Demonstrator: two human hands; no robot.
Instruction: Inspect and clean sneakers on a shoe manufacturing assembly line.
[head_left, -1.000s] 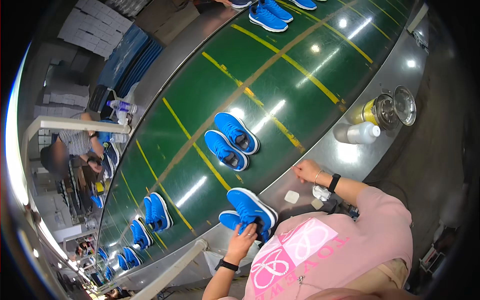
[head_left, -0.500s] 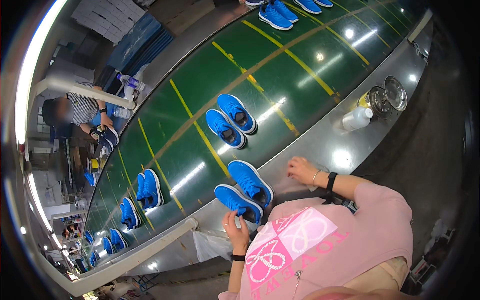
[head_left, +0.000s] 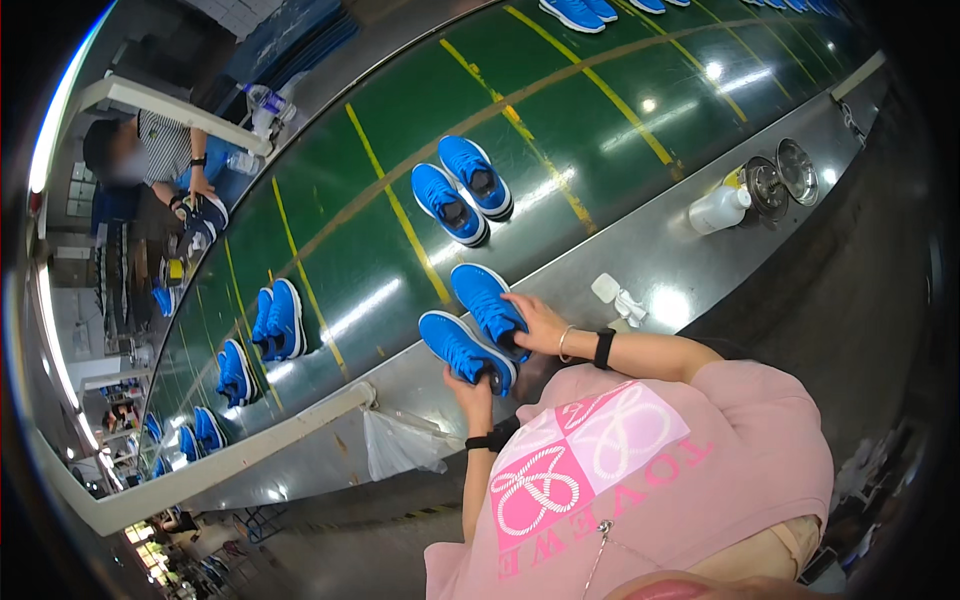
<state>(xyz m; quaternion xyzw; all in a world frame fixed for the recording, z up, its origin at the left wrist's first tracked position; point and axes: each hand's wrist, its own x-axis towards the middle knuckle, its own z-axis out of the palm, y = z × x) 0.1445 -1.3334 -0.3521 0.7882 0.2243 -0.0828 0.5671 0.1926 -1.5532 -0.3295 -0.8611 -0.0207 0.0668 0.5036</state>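
A pair of blue sneakers with white soles sits in front of me, straddling the metal ledge and the green belt's near edge, toes pointing away and to the left. My left hand is closed round the heel of the left sneaker. On the right sneaker, my right hand grips the side near the ankle opening, its fingers bent over the collar. Just beyond, another pair of blue sneakers stands on the green belt, touched by neither hand.
On the metal ledge lie a small white item, a white bottle and round metal tins. A clear plastic bag hangs by the pale rail. Across the belt, a person handles a dark shoe.
My right hand has left the ledge and taken hold of the right sneaker, baring the small white item. My left hand now grips the left sneaker's heel more fully. The view has shifted.
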